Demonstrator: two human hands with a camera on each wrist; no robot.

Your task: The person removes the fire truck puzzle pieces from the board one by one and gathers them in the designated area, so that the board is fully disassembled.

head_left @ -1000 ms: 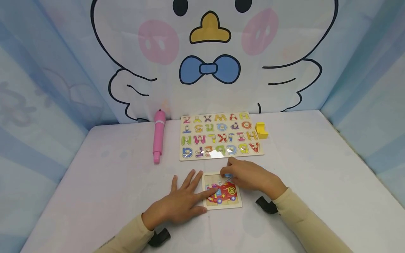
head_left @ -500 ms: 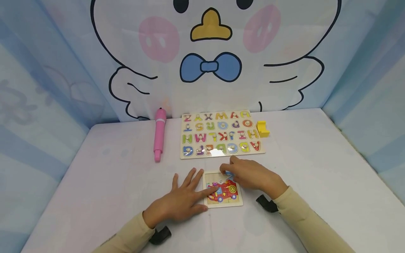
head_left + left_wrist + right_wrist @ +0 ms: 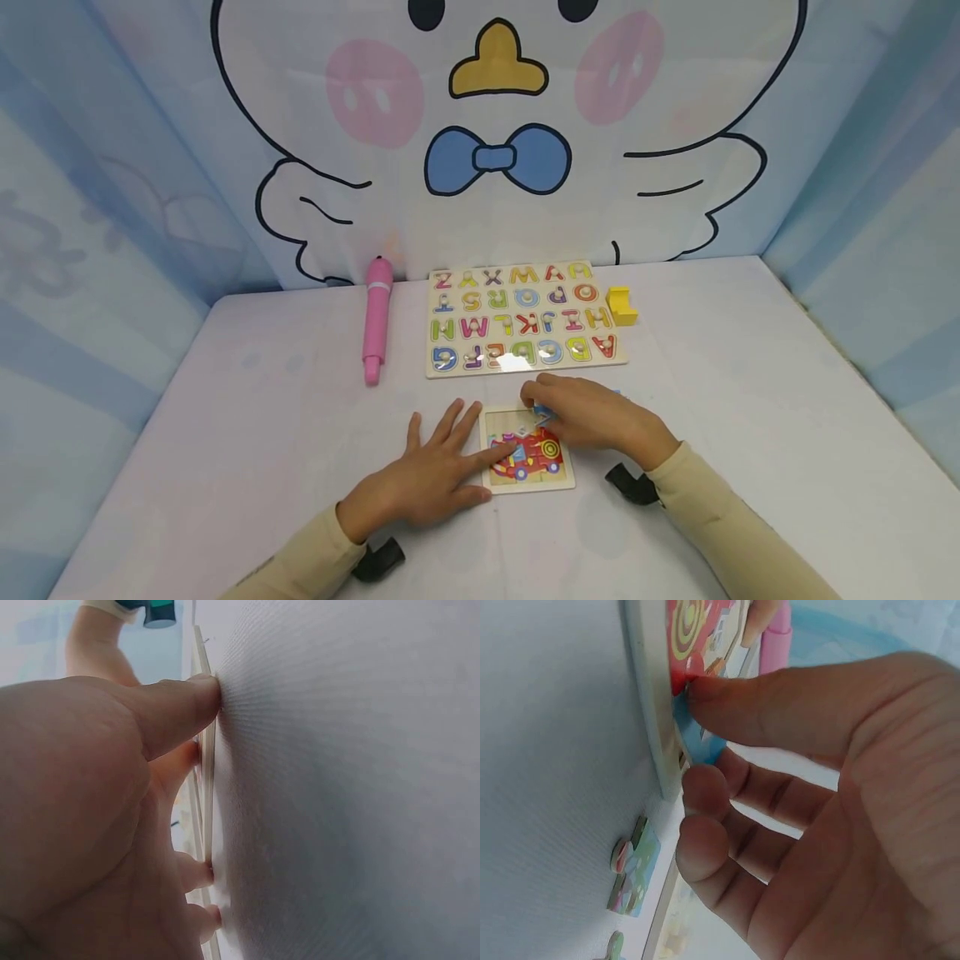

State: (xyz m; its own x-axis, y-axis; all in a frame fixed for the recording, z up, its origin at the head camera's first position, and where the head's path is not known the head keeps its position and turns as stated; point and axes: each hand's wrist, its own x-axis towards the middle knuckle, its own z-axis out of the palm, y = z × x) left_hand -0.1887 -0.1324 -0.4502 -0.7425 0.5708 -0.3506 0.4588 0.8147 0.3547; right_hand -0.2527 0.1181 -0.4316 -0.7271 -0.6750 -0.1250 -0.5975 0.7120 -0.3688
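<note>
A small wooden jigsaw puzzle (image 3: 528, 489) with a red truck picture lies in front of me, bare wood showing along the top of its frame. My left hand (image 3: 420, 487) is spread flat at its left side, the index fingertip on the picture and the thumb by the lower left corner. Above the top right corner my right hand (image 3: 592, 412) pinches a blue puzzle piece (image 3: 694, 731) between thumb and fingers. In the right wrist view the piece tilts at the frame's edge, against the red part; whether it sits in place I cannot tell.
An alphabet peg board (image 3: 525, 321) lies behind the puzzle. Left of it is a pink pen-shaped toy (image 3: 377, 325), right of it a yellow block (image 3: 622, 307). A loose green and blue puzzle piece (image 3: 639, 870) lies beside the frame, part of another below it.
My right hand has turned slightly with the blue puzzle piece at the same corner, and a bit of blue now shows behind that hand. My left hand keeps its place.
</note>
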